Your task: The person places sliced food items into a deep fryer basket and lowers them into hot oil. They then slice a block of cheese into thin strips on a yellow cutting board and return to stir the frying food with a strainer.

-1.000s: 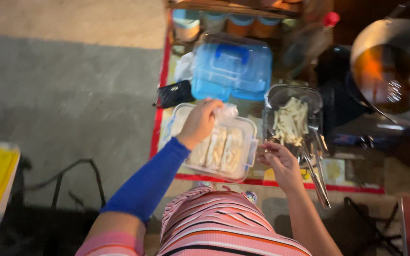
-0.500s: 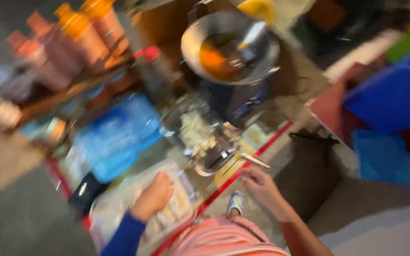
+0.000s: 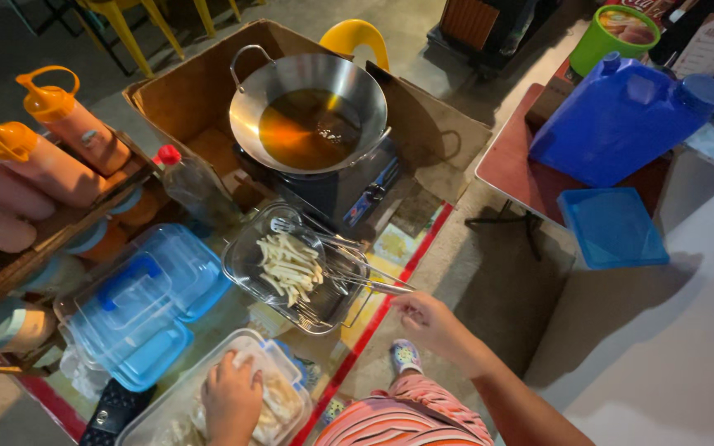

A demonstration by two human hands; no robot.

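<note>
Lowered left hand (image 3: 231, 396) presses wrapped food in clear tub (image 3: 284, 355); right hand's (image 3: 427, 320) fingers curled, empty.

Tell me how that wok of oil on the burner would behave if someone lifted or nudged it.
The wok holds a pool of amber oil, so it would probably feel heavy and slosh. Its rounded bowl might rock or tip on the burner. The loop handle suggests a two-handed lift.
</note>
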